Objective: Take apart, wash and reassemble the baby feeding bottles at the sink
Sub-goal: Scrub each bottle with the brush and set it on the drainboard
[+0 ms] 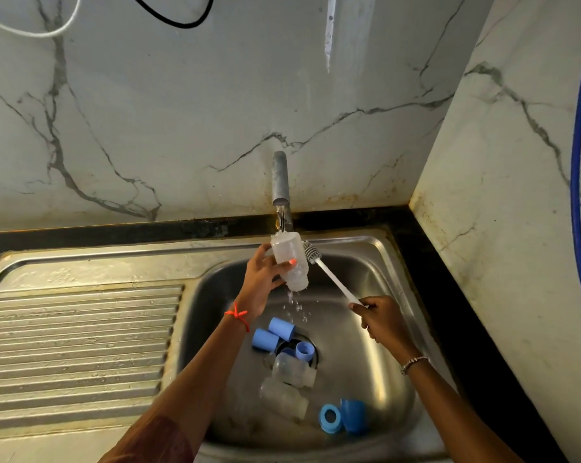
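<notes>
My left hand (260, 280) grips a clear bottle body (289, 262) under the running tap (280, 182), mouth tilted down, and water drips from it. My right hand (381, 320) holds the white handle of a bottle brush (329, 274); its grey bristle head lies against the bottle's right side. In the steel sink (376, 355) below lie two more clear bottle bodies (292, 365) (282, 397), two light blue caps (281, 328) (265, 339), a blue collar (304, 350) by the drain, a blue ring (330, 418) and a darker blue cap (353, 415).
A ribbed steel drainboard (78, 349) stretches to the left of the basin. A black counter edge (449, 282) runs behind and to the right, meeting marble walls. A blue hose (579, 162) hangs down the right wall.
</notes>
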